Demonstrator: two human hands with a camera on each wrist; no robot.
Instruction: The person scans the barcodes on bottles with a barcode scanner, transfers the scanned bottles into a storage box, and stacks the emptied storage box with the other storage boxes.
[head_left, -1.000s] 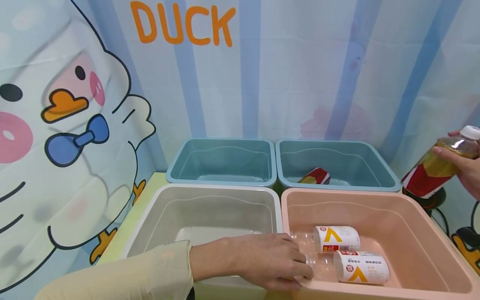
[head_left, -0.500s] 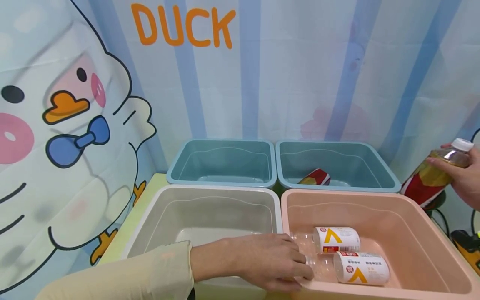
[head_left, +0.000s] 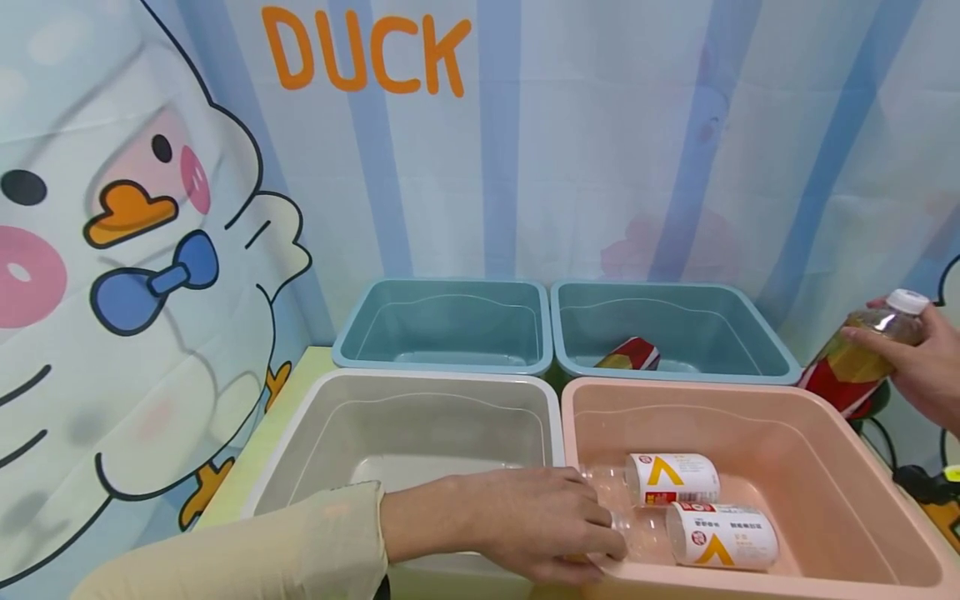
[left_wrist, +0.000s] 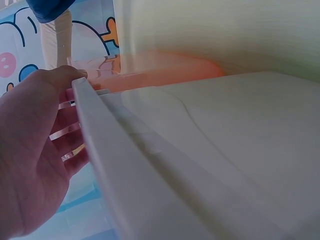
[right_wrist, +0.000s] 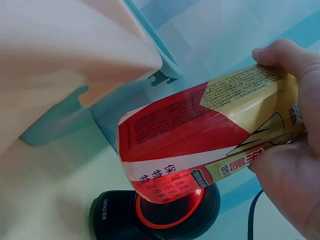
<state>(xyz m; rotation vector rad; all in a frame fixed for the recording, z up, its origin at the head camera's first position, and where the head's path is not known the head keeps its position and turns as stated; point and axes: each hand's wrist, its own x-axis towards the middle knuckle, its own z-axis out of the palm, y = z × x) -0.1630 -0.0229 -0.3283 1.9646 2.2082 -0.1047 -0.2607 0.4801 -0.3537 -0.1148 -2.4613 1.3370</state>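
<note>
At the right of the head view, my right hand (head_left: 926, 358) grips a capped plastic bottle (head_left: 862, 367) of golden liquid with a red and gold label. It is tilted, base low, beside the pink bin. In the right wrist view its base is over a black scanner (right_wrist: 117, 217) with a lit red ring, whose red glow falls on the label. My left hand (head_left: 551, 521) holds the rim of the grey bin (left_wrist: 120, 170) at the corner beside the pink bin, thumb on one side and fingers beyond. Its fingertips are partly hidden.
Two clear bottles (head_left: 723, 535) with white labels lie in the pink bin (head_left: 832, 500). Behind stand two blue bins (head_left: 442, 321); in the right one lies a red and gold item (head_left: 633, 353). A black cable (right_wrist: 251, 215) runs near the scanner. A printed duck curtain hangs behind.
My right hand has lowered the bottle and shifted it a little to the left, beside the pink bin's far right corner. The left hand has stayed in place.
</note>
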